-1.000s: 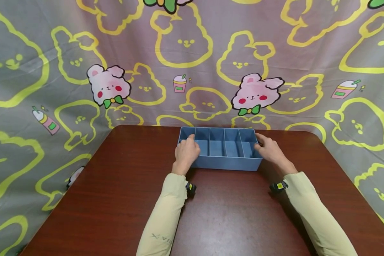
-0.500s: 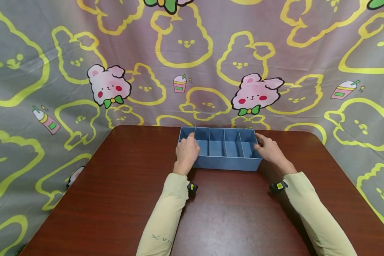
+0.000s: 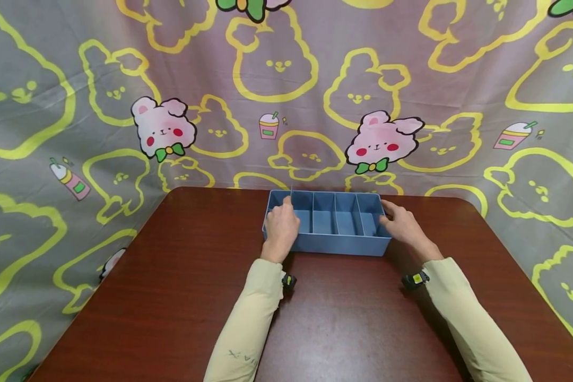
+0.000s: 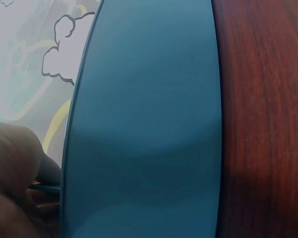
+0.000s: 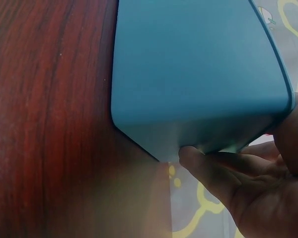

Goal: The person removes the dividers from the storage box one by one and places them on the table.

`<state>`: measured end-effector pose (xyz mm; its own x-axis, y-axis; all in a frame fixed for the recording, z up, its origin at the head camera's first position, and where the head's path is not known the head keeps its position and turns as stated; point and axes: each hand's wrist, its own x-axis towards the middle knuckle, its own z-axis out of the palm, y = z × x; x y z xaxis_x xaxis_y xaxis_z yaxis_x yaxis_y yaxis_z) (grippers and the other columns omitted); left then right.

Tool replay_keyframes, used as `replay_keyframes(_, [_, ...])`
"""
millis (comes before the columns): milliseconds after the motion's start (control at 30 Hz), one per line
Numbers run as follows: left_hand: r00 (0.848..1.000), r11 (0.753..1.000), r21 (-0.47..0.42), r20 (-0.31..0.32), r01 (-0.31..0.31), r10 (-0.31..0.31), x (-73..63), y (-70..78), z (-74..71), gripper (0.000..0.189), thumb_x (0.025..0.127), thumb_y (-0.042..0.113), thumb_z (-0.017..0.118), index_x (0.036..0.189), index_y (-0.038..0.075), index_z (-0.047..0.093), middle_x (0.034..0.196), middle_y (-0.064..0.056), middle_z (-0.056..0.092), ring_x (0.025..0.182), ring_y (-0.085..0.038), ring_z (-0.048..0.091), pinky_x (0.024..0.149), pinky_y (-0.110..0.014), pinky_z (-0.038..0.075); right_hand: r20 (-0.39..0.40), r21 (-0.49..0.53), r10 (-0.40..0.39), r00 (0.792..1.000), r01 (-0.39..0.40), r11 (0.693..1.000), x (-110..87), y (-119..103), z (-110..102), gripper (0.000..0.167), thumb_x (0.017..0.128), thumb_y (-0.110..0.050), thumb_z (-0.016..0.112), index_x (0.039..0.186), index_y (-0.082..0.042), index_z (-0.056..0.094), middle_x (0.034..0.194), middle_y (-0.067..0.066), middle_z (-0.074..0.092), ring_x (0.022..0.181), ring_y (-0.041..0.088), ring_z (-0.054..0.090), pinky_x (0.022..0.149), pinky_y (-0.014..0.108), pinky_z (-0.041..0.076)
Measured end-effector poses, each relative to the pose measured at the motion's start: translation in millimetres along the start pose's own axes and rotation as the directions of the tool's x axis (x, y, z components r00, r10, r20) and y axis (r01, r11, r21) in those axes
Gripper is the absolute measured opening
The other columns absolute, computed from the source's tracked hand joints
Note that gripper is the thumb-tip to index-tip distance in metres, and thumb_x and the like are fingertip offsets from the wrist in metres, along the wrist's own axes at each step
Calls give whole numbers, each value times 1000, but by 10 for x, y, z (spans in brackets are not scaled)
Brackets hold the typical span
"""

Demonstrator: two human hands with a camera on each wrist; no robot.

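Note:
A blue plastic organizer box with several compartments sits near the table's far side. My left hand reaches over its front wall at the left end and pinches the leftmost divider, whose far top corner pokes slightly above the box's rim. In the left wrist view, a thin edge of that divider shows between the fingers; my hand hides most of it. My right hand grips the box's right end wall, thumb over the rim. The right wrist view shows its fingers against the outside of that wall.
The box rests on a dark reddish-brown wooden table. A grey curtain with yellow cartoon outlines hangs behind and at both sides. Each wrist carries a small black device.
The leftmost divider has risen slightly above the rim, with my left hand shifting a little to the right. The right hand and the box stay in place.

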<state>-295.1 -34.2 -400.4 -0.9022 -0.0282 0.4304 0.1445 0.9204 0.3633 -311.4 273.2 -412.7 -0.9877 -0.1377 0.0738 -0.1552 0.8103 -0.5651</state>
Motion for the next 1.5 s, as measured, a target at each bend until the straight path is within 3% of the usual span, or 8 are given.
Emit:
replay_keyframes(167, [999, 1000, 2, -35, -14, 14, -5, 8, 1, 33, 91, 6, 59, 124, 3, 61, 55, -9, 58, 41, -23, 53, 36, -28, 34, 5, -4, 1, 1000, -1, 1000, -4, 8, 0, 60, 99, -15, 48, 152, 2, 28, 150, 28, 39, 128, 44, 51, 91, 50, 48])
replay_keyframes(500, [990, 999, 32, -136, -36, 40, 0, 27, -4, 28, 88, 3, 60, 116, 3, 62, 60, -10, 63, 47, -27, 60, 45, -38, 49, 14, 4, 5, 1000, -5, 1000, 0, 24, 14, 60, 100, -17, 48, 153, 1, 28, 150, 29, 39, 130, 45, 48, 99, 57, 45])
replay_keyframes(667, [987, 999, 24, -153, -34, 38, 4, 43, -12, 31, 89, 4, 59, 120, 3, 63, 61, -10, 64, 47, -26, 60, 45, -37, 49, 9, 9, 0, 1000, 0, 1000, -9, 24, 10, 59, 99, -17, 48, 152, 2, 28, 150, 29, 39, 129, 45, 50, 97, 56, 46])
replay_keyframes(967, [981, 998, -59, -194, -26, 14, 38, 24, -59, 27, 99, 10, 51, 123, 2, 63, 73, -13, 71, 53, -30, 65, 50, -42, 53, 6, 20, -7, 1000, 7, 1000, 16, 17, 6, 60, 99, -17, 47, 152, 2, 28, 150, 29, 39, 127, 45, 52, 94, 55, 48])
replay_keyframes(1233, [972, 995, -103, -235, -18, -7, 67, 18, -105, 27, 101, 12, 51, 124, 4, 64, 81, -13, 74, 58, -32, 69, 53, -44, 55, 8, 8, -5, 1000, 5, 1000, 30, 5, 14, 60, 99, -18, 47, 153, 1, 28, 150, 29, 39, 125, 44, 53, 93, 54, 48])
replay_keyframes(1500, [947, 984, -171, -322, -53, -5, 92, 2, -121, 27, 99, 7, 52, 121, 2, 65, 93, -17, 74, 63, -32, 70, 55, -45, 55, -5, 1, -12, 1000, 12, 1000, 30, -6, 16, 59, 98, -15, 47, 151, 3, 29, 148, 29, 42, 123, 44, 55, 93, 54, 48])
